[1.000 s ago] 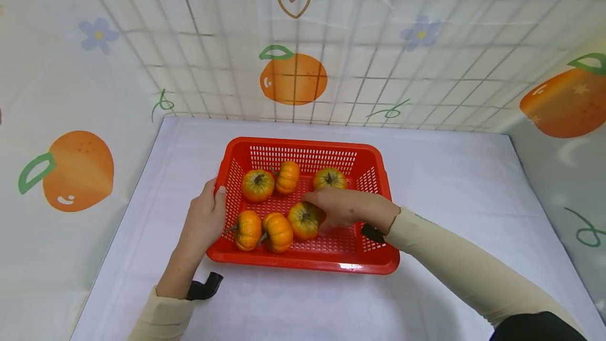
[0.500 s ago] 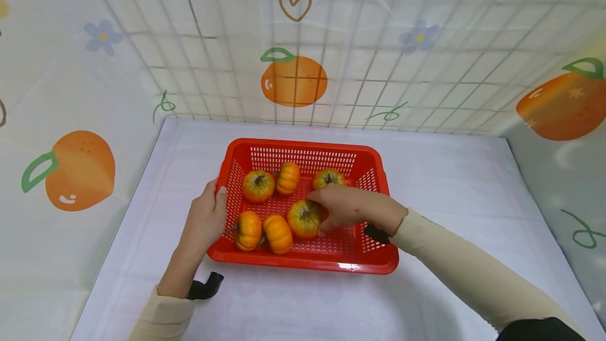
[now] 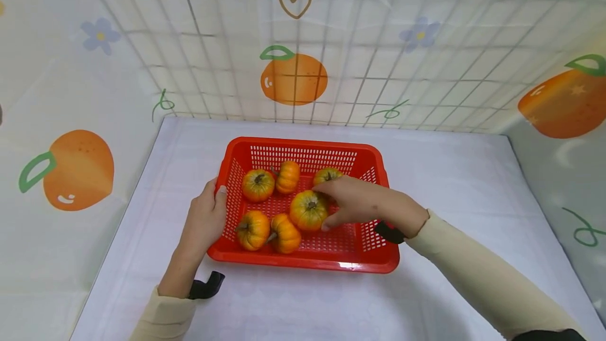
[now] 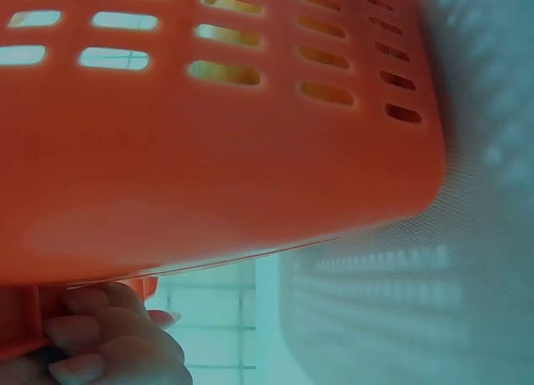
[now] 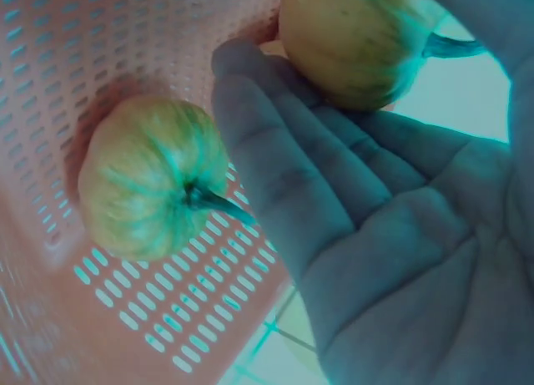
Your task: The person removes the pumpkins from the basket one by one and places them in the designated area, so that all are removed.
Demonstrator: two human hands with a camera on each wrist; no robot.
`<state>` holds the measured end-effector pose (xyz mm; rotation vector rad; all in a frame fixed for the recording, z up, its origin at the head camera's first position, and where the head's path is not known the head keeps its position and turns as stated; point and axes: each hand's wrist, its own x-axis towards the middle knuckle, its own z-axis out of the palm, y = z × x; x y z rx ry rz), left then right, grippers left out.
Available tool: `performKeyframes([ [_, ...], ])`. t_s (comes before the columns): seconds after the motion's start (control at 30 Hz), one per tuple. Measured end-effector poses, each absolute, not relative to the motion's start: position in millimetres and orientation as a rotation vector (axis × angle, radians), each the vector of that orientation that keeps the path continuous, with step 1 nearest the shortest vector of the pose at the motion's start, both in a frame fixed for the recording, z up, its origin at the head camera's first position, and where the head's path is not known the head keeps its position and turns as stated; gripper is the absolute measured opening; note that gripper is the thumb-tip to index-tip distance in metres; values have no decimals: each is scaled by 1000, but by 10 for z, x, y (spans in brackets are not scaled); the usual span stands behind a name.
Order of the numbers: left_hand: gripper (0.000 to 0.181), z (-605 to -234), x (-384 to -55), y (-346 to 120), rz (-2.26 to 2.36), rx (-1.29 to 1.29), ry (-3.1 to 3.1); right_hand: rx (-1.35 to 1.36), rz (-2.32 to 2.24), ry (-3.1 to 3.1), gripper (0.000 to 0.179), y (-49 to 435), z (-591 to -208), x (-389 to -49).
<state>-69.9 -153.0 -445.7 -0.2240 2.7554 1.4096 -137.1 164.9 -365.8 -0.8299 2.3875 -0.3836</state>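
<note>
A red plastic basket (image 3: pixel 303 266) with slotted walls holds several small orange pumpkins. My left hand (image 3: pixel 205 214) grips its left rim; in the left wrist view, the curled fingers (image 4: pixel 125 343) show under the rim. My right hand (image 3: pixel 355 201) reaches into the basket over its right side. Its thumb and fingers hold the right side of a yellow-orange pumpkin (image 3: pixel 307 212) near the middle. Another pumpkin (image 3: pixel 325 174), partly covered by the right hand, lies behind it. In the right wrist view, that pumpkin (image 5: pixel 150 184) rests apart from the hand, beside the fingers.
Two pumpkins sit at the back left, one greenish-topped (image 3: pixel 258 186) and one ribbed (image 3: pixel 287 178). Two more, a left one (image 3: pixel 253 230) and a right one (image 3: pixel 286 233), lie along the front. The basket stands on a white table (image 3: pixel 440 188) bounded by printed cloth walls (image 3: pixel 208 62).
My right hand has moved right and slightly back, and the middle pumpkin has shifted back with a little turn. The two front pumpkins have rolled right. My left hand stays on the rim.
</note>
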Motion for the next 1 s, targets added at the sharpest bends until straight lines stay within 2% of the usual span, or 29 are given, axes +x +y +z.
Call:
performKeyframes([
  [1.0, 52, -4431, -697, -1537, 1440, -246, 2713, -769, -522, 2473, 88, 2050, -3401, -1174],
])
